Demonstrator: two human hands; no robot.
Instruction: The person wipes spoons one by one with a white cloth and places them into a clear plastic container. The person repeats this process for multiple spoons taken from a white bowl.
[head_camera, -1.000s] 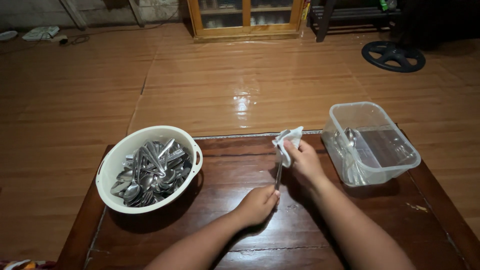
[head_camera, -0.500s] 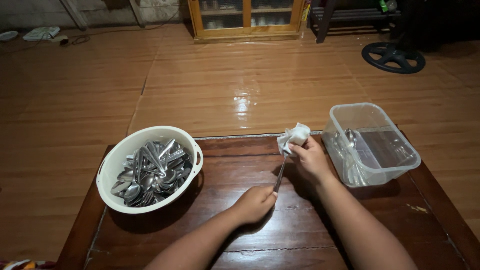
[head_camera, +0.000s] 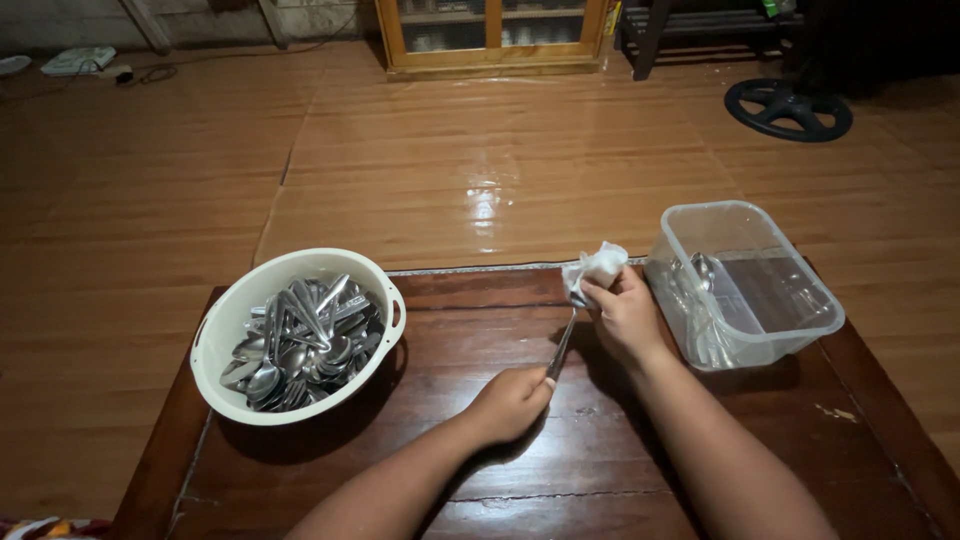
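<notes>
My left hand (head_camera: 512, 402) grips the handle end of a metal spoon (head_camera: 561, 346) that slants up over the dark wooden table (head_camera: 470, 480). My right hand (head_camera: 625, 313) holds a crumpled white cloth (head_camera: 596, 267) wrapped around the spoon's upper end, so the bowl of the spoon is hidden. A white round basin (head_camera: 229, 318) full of several metal spoons stands at the left. A clear plastic box (head_camera: 745, 283) holding a few pieces of cutlery stands just right of my right hand.
The low table stands on a glossy wood-pattern floor (head_camera: 480, 160). A wooden cabinet with glass doors (head_camera: 490, 35) is at the back, and a black round fan base (head_camera: 788, 108) lies at the back right.
My right hand with the cloth has slid up the spoon toward its tip and slightly right, nearer the clear box. My left hand stays on the handle.
</notes>
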